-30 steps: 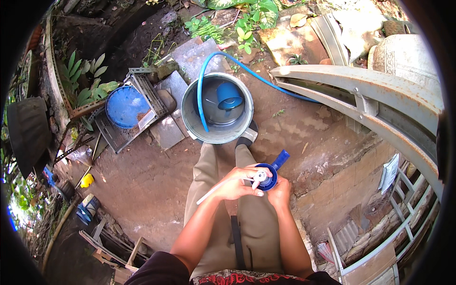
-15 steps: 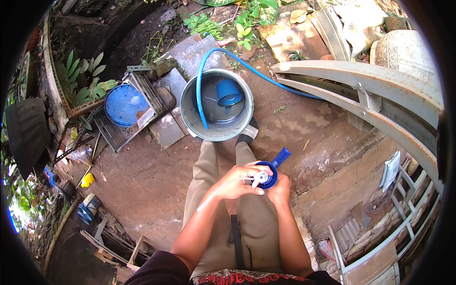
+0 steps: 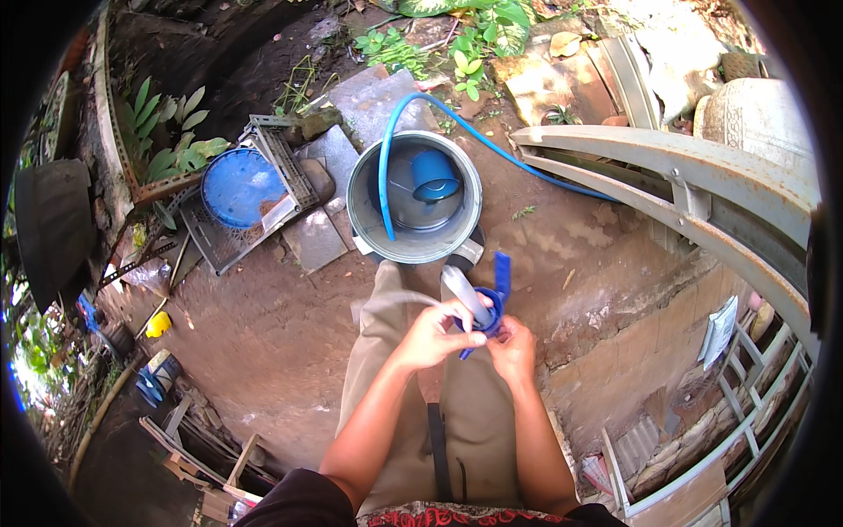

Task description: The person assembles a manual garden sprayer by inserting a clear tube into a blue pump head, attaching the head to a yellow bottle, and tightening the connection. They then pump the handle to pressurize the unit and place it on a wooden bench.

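Blue piece (image 3: 498, 307) held between the two hands, above the right trouser leg (image 3: 479, 395); nothing beneath carries it. Left hand (image 3: 429, 336) grips its left side, fingers also against the grey tube (image 3: 467, 294) slanting into its ring. Right hand (image 3: 512, 350) grips its near right side, fingertips closed. Handle points away from the person. Tub (image 3: 413, 256) on the ground (image 3: 263, 351) beyond both hands; dipper (image 3: 433, 174) inside, hose (image 3: 385, 176) over its far edge.

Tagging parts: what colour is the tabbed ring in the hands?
The tabbed ring is blue; see head view.
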Tool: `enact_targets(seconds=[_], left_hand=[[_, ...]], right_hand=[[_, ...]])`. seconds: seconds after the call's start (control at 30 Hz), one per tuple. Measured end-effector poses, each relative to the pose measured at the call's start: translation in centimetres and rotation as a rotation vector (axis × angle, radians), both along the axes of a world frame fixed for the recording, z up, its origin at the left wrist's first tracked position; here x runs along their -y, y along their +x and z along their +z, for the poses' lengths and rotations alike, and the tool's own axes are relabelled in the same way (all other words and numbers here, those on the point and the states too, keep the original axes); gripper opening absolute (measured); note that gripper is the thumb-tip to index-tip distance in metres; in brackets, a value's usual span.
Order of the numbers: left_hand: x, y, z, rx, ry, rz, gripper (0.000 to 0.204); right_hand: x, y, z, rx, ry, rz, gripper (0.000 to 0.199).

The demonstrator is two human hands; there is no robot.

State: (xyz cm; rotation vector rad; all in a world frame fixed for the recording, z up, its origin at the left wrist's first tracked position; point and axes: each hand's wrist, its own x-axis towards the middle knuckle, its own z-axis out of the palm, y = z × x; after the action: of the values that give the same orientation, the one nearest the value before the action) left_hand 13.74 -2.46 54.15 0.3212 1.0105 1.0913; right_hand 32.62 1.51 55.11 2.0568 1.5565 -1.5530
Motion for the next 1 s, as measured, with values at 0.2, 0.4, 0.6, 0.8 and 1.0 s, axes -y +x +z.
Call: enact_targets(seconds=[0.2,0.4,0.6,0.8,1.0], left_hand=[[4.7,-1.6,-1.7,0.286,-0.425,0.479,0.025],[9.9,-0.5,-1.9,0.344,-0.437,0.536,0.038],[11.8,0.8,-1.9,0.299,-0.434,0.549,0.032],[12.9,1.7,-2.4,0.264,-0.351,0.588,0.028],[16.3,0.5,-1.1,0.260,-0.388,0.565,0.031]], right_hand=[[0.3,-2.9,2.2,-0.169,-0.105,0.187,0.024],[1.2,-6.2,6.0,-0.035,-0.352,0.429,0.038],[3.5,-7.0,7.9,-0.065,-0.210,0.489,0.043],[5.6,-5.3,8.7,-0.038,-0.062,0.463,0.040],[8.0,-6.9,10.5,-0.034,-0.086,0.439,0.041]])
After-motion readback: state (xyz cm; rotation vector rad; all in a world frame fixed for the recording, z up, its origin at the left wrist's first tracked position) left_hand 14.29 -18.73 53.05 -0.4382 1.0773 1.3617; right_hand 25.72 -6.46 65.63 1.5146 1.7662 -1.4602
